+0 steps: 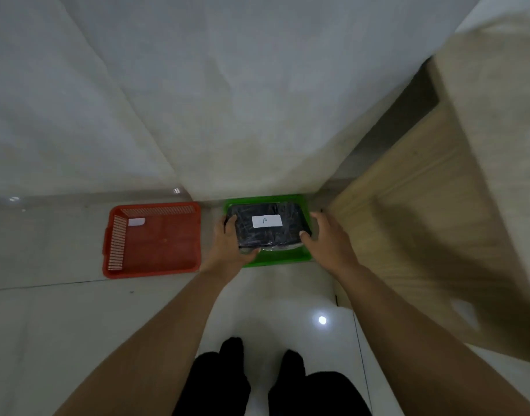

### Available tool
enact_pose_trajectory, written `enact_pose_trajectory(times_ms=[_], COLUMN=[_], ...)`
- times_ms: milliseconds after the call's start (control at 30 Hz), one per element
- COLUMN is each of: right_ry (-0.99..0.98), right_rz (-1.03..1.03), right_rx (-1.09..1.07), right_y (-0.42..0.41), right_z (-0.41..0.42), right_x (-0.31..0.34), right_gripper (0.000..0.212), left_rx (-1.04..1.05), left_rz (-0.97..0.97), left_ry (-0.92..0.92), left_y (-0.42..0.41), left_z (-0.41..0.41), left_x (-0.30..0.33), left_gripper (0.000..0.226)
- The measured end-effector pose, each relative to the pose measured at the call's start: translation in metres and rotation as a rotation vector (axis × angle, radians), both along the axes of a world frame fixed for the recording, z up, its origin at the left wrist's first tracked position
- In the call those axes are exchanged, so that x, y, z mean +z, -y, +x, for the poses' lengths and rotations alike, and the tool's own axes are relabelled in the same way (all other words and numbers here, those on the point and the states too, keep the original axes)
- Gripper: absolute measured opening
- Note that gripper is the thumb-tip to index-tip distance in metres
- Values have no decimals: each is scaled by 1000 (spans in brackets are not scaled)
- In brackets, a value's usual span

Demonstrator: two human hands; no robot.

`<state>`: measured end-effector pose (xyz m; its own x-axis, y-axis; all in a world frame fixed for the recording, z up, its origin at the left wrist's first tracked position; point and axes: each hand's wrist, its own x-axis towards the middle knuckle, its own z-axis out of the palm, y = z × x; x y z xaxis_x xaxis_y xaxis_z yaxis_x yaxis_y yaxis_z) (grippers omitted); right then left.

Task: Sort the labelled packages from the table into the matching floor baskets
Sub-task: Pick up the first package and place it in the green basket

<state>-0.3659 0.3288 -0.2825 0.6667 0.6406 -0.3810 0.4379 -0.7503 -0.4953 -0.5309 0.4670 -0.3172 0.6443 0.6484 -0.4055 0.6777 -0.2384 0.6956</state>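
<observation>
A black wrapped package [268, 234] with a white label marked "A" lies over the green floor basket [275, 259]. My left hand [229, 243] grips its left edge, thumb under the front corner. My right hand [326, 238] touches its right edge with the fingers spread. To the left on the floor stands a red basket [155, 253], with only a small white label inside at its back wall.
A white cloth [197, 100] hangs down to the floor behind both baskets. A wooden panel [423, 220] rises at the right, close to the green basket. My feet in black socks [263, 373] stand on the glossy white tiles.
</observation>
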Motion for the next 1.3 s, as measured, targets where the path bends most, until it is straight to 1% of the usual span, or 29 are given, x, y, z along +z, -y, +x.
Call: enact_pose_trajectory(times_ms=[100, 200, 333, 400, 500, 600, 733, 867, 1100, 1300], right_ry=[10, 53, 49, 90, 167, 144, 136, 114, 134, 159], right_rz=[-29, -32, -63, -80, -77, -72, -58, -10, 60, 115], right_rx=[-16, -15, -4, 27, 74, 78, 87, 94, 68, 75], right_y=[4, 5, 6, 4, 0, 2, 10, 16, 18, 21], right_z=[11, 28, 56, 69, 85, 93, 95, 99, 101, 103], right_x=[-84, -173, -282, -325, -369, -394, -408, -411, -418, -423], right_gripper=[53, 51, 56, 59, 60, 59, 58, 58, 59, 59], left_rx=[13, 32, -7, -31, -15, 22, 17, -14, -49, -12], left_rz=[14, -1, 17, 40, 53, 53, 58, 72, 128, 143], left_ry=[-38, -29, 7, 14, 37, 71, 80, 65, 6, 7], left_y=[4, 6, 7, 7, 7, 11, 14, 15, 6, -15], left_z=[10, 28, 55, 68, 86, 98, 109, 118, 130, 158], left_x=[-88, -178, -289, -332, -378, -408, -428, -437, -447, -446], left_gripper=[94, 96, 96, 95, 93, 90, 88, 88, 86, 92])
